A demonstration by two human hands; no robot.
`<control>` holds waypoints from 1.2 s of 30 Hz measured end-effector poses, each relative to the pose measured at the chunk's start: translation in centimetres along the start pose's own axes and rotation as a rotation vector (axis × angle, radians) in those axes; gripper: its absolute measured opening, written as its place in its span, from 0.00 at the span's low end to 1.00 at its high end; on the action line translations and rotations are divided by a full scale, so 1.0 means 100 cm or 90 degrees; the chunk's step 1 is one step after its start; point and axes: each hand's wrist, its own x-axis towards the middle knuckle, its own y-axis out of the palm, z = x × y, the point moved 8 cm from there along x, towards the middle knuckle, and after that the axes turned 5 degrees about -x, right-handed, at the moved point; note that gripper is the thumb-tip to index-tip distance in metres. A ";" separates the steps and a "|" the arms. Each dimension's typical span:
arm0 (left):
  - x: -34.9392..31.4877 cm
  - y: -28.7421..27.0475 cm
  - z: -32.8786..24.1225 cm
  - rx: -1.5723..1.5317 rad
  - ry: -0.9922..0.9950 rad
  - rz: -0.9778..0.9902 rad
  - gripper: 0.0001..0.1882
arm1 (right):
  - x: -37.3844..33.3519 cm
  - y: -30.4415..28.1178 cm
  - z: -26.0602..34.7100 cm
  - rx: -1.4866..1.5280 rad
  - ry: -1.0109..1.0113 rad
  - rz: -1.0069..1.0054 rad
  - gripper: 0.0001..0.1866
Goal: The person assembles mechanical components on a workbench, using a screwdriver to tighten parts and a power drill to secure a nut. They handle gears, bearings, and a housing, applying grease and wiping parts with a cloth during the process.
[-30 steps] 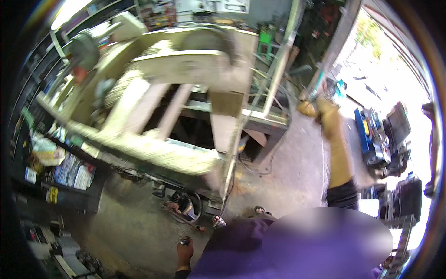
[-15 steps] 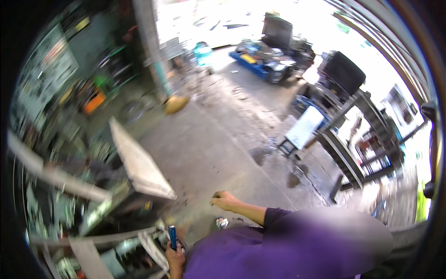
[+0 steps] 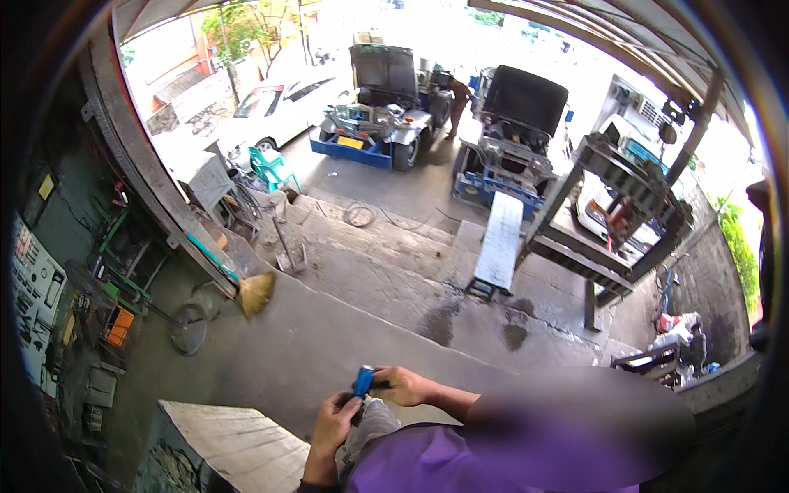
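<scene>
Head view: right hand point(image 3: 401, 386) now joins left hand point(image 3: 333, 421) at blue cylinder point(image 3: 363, 380).

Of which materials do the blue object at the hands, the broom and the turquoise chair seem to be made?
Blue object: plastic or painted metal, unclear which; bright, smooth-looking surface. Broom: probably dried plant fibre, matt; straw-coloured, fanned bristles. Turquoise chair: likely moulded plastic, smooth; one even colour.
</scene>
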 end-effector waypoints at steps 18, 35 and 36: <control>0.255 -0.216 -0.146 -0.408 -0.073 -0.178 0.17 | 0.425 -0.058 -0.023 0.140 0.003 0.237 0.18; 0.231 -0.520 -0.191 -0.473 0.200 -0.472 0.20 | 0.718 0.191 0.003 0.106 0.027 0.594 0.11; 0.227 -0.542 -0.200 -0.465 0.222 -0.463 0.19 | 0.736 0.213 0.018 0.111 0.010 0.604 0.10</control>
